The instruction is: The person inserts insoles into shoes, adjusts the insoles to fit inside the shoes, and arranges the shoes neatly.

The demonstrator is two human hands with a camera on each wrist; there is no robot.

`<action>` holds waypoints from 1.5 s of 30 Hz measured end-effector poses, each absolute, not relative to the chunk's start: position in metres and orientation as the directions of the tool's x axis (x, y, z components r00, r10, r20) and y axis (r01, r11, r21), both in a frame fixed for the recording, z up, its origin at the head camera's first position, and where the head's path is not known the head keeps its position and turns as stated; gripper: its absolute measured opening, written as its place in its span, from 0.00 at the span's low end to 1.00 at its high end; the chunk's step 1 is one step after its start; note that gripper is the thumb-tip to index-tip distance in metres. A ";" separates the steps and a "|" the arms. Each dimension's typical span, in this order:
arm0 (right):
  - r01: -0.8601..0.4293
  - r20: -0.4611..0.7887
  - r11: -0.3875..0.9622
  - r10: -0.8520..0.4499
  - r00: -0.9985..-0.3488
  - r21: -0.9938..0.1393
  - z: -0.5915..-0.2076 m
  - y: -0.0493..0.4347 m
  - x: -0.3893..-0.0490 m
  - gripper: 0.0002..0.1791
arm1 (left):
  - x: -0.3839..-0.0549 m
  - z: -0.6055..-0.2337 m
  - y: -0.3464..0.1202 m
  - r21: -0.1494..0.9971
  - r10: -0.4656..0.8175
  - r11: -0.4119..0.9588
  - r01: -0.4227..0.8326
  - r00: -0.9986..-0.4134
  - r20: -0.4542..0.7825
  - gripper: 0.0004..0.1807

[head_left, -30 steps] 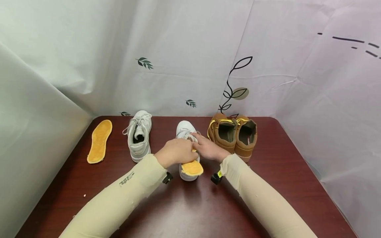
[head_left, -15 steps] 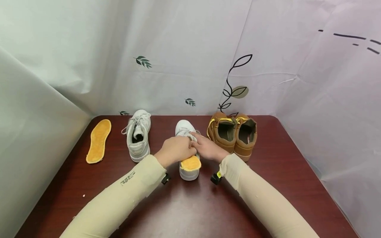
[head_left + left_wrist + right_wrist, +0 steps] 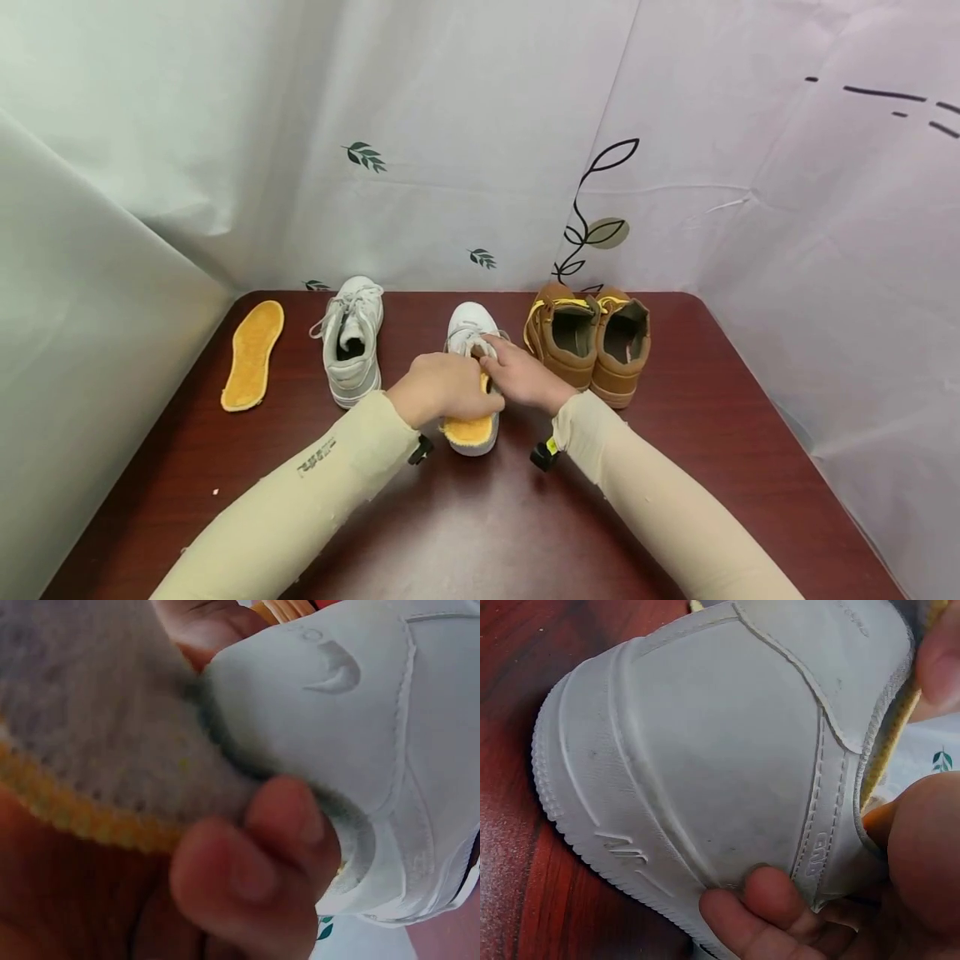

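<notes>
A white sneaker (image 3: 471, 319) stands at the middle of the table, toe toward the back wall. My left hand (image 3: 448, 387) grips a yellow fuzzy insole (image 3: 467, 432) whose front part goes into the shoe opening. Its heel end sticks out above the sneaker's heel. The left wrist view shows the insole's grey underside (image 3: 97, 712) close up beside the heel with its swoosh mark (image 3: 337, 671). My right hand (image 3: 527, 377) holds the sneaker's right side near the tongue. In the right wrist view its thumb is at the collar and its fingers (image 3: 769, 900) lie against the outer wall.
A second yellow insole (image 3: 252, 357) lies flat at the far left. Beside it stands another white sneaker (image 3: 352, 342) with loose laces. Two brown shoes (image 3: 588, 346) with yellow laces stand close to my right hand. A pale curtain (image 3: 450, 167) borders the dark red table (image 3: 480, 533).
The insole's heel end has shifted left and twisted over the sneaker's heel. My left hand has moved slightly toward me along it. My right hand has stayed on the shoe.
</notes>
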State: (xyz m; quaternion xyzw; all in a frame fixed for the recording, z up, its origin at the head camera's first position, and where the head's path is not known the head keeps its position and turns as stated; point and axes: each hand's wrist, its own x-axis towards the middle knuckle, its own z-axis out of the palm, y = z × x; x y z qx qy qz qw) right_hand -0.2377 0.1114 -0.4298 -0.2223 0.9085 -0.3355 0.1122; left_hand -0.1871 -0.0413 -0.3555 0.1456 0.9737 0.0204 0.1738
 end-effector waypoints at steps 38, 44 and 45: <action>-0.337 -0.026 0.697 -0.454 -0.891 -0.633 -0.433 0.112 -0.236 0.29 | -0.147 -0.366 -0.059 0.357 0.432 0.813 0.461 -0.887 0.162 0.17; -0.345 -0.009 0.695 -0.451 -0.892 -0.630 -0.435 0.112 -0.236 0.28 | -0.161 -0.376 -0.063 0.392 0.382 0.821 0.415 -0.910 0.161 0.16; -0.348 -0.006 0.692 -0.453 -0.891 -0.632 -0.435 0.112 -0.236 0.28 | -0.163 -0.379 -0.064 0.394 0.377 0.822 0.412 -0.911 0.167 0.16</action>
